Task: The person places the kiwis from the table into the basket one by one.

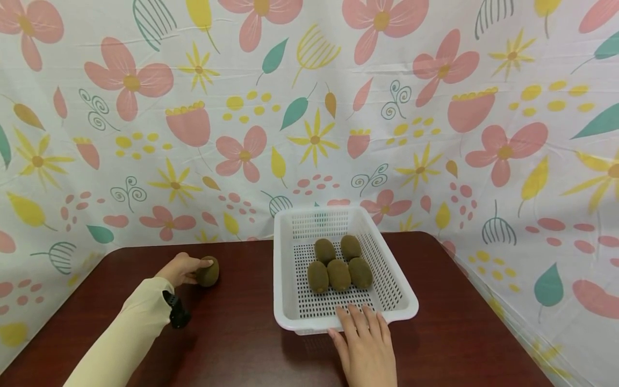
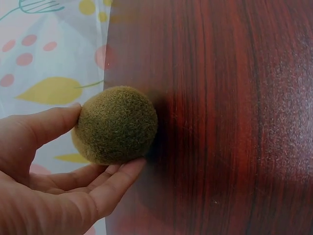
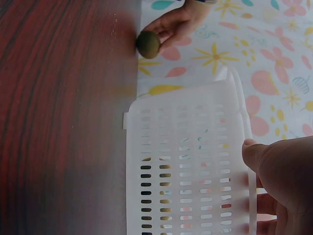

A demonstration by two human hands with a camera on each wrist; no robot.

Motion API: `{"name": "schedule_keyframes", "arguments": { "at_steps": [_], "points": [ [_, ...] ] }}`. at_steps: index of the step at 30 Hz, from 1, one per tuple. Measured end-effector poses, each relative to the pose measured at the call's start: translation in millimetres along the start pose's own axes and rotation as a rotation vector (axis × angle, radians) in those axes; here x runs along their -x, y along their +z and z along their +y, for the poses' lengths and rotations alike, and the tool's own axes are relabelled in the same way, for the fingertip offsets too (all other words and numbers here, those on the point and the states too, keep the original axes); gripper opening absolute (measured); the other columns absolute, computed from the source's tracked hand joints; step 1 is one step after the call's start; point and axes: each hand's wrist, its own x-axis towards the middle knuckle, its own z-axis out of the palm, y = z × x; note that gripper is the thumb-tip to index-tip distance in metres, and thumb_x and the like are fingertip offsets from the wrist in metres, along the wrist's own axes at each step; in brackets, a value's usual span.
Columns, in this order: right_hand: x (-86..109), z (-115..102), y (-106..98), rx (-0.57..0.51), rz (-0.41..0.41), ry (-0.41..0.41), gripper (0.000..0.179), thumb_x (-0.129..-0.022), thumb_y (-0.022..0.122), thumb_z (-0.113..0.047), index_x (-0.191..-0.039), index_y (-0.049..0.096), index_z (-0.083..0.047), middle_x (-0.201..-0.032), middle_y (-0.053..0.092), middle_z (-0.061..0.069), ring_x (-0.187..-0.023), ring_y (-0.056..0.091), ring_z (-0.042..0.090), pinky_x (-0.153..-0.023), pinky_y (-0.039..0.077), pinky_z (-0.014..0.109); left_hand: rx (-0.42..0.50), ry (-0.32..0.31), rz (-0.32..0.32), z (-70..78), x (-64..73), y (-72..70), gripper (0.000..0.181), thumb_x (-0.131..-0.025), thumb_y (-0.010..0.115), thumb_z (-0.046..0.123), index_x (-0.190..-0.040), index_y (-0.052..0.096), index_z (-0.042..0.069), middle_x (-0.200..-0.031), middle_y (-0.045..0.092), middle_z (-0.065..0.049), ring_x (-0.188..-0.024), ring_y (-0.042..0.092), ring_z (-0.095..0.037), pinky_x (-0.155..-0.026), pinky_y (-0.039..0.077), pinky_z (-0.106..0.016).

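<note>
On the left side of the table, my left hand (image 1: 181,269) holds a brown fuzzy kiwi (image 1: 208,273) between thumb and fingers. The left wrist view has this kiwi (image 2: 117,126) close, its side near the dark wood surface. My right hand (image 1: 366,344) grips the near rim of a white plastic basket (image 1: 284,290), fingers over the edge and thumb on the outer side. Several more kiwis (image 1: 339,275) lie together inside the basket, in two rows. Through the slots of the basket wall (image 3: 186,147), parts of them show in the right wrist view.
The dark reddish wood table (image 1: 232,333) carries the basket right of its middle. Behind it hangs a white curtain (image 1: 309,177) with flowers and leaves, close to the basket's far end. A black band (image 1: 178,310) sits on the left wrist, over a pale yellow sleeve (image 1: 123,338).
</note>
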Motion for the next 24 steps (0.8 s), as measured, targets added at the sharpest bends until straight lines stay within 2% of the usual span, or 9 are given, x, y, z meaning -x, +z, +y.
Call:
{"name": "schedule_keyframes", "arguments": {
  "at_steps": [5,12,17,20,24],
  "points": [
    [0.0,-0.4,-0.3,0.001,-0.002,0.003,0.067,-0.102,0.016,-0.053,-0.114,0.067,-0.011,-0.110,0.065,0.011,-0.109,0.054,0.036,-0.097,0.035,0.053,0.011,-0.001,0.002,1.9,1.8,-1.8,0.085,-0.097,0.056,0.018,-0.141,-0.005,-0.022,-0.140,0.017,-0.043,-0.127,0.030,-0.055,-0.101,0.041,-0.055],
    [-0.3,-1.1,-2.2,0.001,-0.006,0.003,0.064,-0.102,0.019,-0.052,-0.115,0.067,-0.012,-0.112,0.065,0.010,-0.110,0.054,0.035,-0.097,0.037,0.053,0.015,-0.006,0.027,10.2,3.3,-1.1,0.080,-0.097,0.058,0.021,-0.141,0.007,-0.022,-0.133,0.028,-0.038,-0.120,0.041,-0.049,-0.097,0.046,-0.051],
    [-0.1,-1.0,-2.3,-0.002,-0.003,0.002,0.062,-0.102,0.020,-0.052,-0.116,0.067,-0.012,-0.112,0.065,0.010,-0.111,0.054,0.035,-0.097,0.037,0.053,0.052,-0.006,0.021,19.6,2.9,1.2,0.084,-0.097,0.057,0.022,-0.143,0.001,-0.020,-0.136,0.029,-0.040,-0.122,0.043,-0.050,-0.097,0.046,-0.050],
    [-0.2,-1.0,-2.1,-0.002,-0.004,0.003,0.063,-0.102,0.020,-0.052,-0.115,0.067,-0.012,-0.112,0.065,0.010,-0.111,0.054,0.035,-0.097,0.037,0.053,0.083,-0.010,0.007,26.8,1.7,3.0,0.082,-0.097,0.058,0.024,-0.145,0.005,-0.017,-0.136,0.031,-0.036,-0.120,0.045,-0.046,-0.098,0.046,-0.047],
    [0.0,-1.0,-2.0,-0.003,-0.009,0.004,0.064,-0.102,0.019,-0.053,-0.115,0.067,-0.012,-0.112,0.065,0.010,-0.111,0.054,0.035,-0.097,0.037,0.054,0.113,-0.007,-0.008,37.6,-0.5,6.1,0.076,-0.096,0.059,0.024,-0.144,0.015,-0.015,-0.126,0.039,-0.027,-0.111,0.050,-0.037,-0.098,0.046,-0.045]
  ]
}}
